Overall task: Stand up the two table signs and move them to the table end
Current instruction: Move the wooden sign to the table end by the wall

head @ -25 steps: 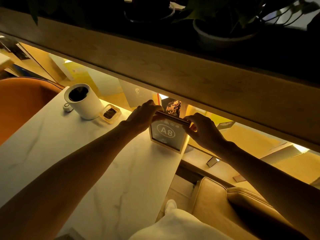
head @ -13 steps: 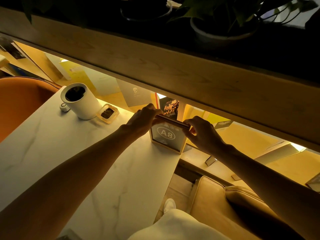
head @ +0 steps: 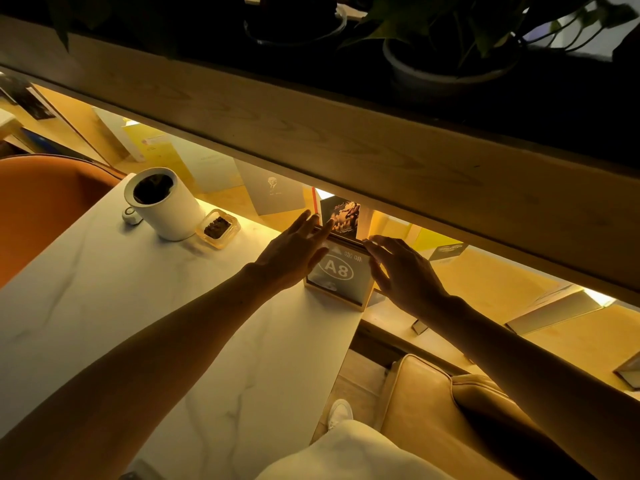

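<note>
- Where the white marble table (head: 104, 306) ends at its far right corner, the A8 table sign (head: 337, 275) stands upright in a wooden frame, face toward the camera.
- Second sign: cannot tell; only one framed sign is clear here.
- Left hand (head: 294, 252) sits just left of the sign, fingers spread and straight, fingertips at the sign's top left edge; not gripping.
- Right hand (head: 403, 271) is just right of the sign, fingers splayed wide, tips by the top right corner; holds nothing.
- Sign sits between both hands.
- White cup (head: 166, 204) and small clear tray (head: 218, 228) with dark contents stand further left along the far edge, well apart from the sign.
- Wooden shelf (head: 346, 147) runs overhead.
</note>
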